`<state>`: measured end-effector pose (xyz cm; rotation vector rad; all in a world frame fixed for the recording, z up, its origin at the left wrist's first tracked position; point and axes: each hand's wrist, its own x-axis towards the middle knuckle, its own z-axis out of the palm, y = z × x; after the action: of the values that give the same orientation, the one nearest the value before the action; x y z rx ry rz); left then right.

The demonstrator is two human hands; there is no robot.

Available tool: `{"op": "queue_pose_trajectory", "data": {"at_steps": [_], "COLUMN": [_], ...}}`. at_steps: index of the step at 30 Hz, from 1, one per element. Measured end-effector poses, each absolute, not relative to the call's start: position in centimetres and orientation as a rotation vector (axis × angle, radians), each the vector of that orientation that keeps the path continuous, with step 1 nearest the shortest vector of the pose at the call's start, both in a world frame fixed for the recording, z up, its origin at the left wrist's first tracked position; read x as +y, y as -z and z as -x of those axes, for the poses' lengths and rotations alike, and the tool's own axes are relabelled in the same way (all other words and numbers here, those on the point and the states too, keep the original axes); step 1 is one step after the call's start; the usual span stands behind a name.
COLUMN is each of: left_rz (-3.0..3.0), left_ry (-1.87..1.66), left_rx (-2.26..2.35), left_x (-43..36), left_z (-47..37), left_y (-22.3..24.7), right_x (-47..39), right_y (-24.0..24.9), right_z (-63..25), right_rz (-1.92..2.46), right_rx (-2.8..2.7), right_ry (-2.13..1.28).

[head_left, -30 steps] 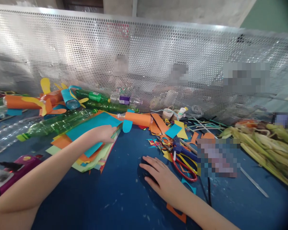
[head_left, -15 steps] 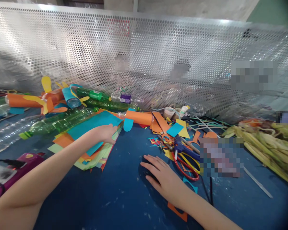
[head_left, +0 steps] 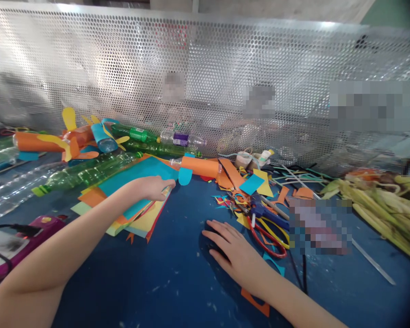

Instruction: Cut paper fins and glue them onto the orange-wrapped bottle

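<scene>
Coloured paper: the stack (head_left: 141,218) lies left of centre in front of me, its sheets fanned unevenly, the blue sheet (head_left: 146,166) on top.
Stack's long axis: slanting from near left to far right, the far end pointing toward the orange-wrapped bottle (head_left: 201,167); a red corner juts toward me.
Left hand (head_left: 153,187): mine, nearly closed, finger and thumb pinching sheet edges on the stack's right side; how many sheets, I cannot tell. My forearm crosses the near left part of the pile.
Right hand (head_left: 237,255): mine, released, palm down over the table (head_left: 177,282), fingers spread and pointing away to the left.
Scissors (head_left: 266,243): red-handled, just beyond my right hand, among cut scraps (head_left: 230,201).
Orange scrap (head_left: 256,301): just beside my right wrist, on its near side.
Green bottle (head_left: 92,171): on its side by the stack's far left edge, cap toward the near left.
Purple device (head_left: 49,223): left of my left forearm, a black cable plugged in.
Husks (head_left: 386,200): heaped at far right.
Metal screen (head_left: 205,59): upright behind everything.
</scene>
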<state>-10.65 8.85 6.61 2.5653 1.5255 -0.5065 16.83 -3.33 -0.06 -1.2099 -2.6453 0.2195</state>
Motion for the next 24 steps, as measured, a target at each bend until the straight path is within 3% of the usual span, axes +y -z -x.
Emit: {"op": "queue_pose_trajectory", "data": {"at_steps": [10, 14, 19, 24], "left_rz": [-2.516, -2.497, -2.489, -2.504], "left_ry": [0.461, 0.448, 0.461, 0.461], "left_rx": [1.494, 1.469, 1.469, 1.464], "left_x": [9.1, 9.6, 9.8, 9.6], "left_z": [11.2, 11.7, 12.0, 11.6], "left_y": [-6.5, -6.3, -6.3, -6.5], "right_x": [-3.7, -3.5, -0.8, 2.8], "right_y": [-1.4, -2.1, -0.9, -0.9], "right_z": [-15.5, -12.1, -4.5, 0.8], "right_rz": [1.076, 0.993, 0.992, 1.007], "right_rx": [-2.603, -2.388, -1.631, -1.123], "right_ry": [-0.321, -0.794, -1.733, -1.956]}}
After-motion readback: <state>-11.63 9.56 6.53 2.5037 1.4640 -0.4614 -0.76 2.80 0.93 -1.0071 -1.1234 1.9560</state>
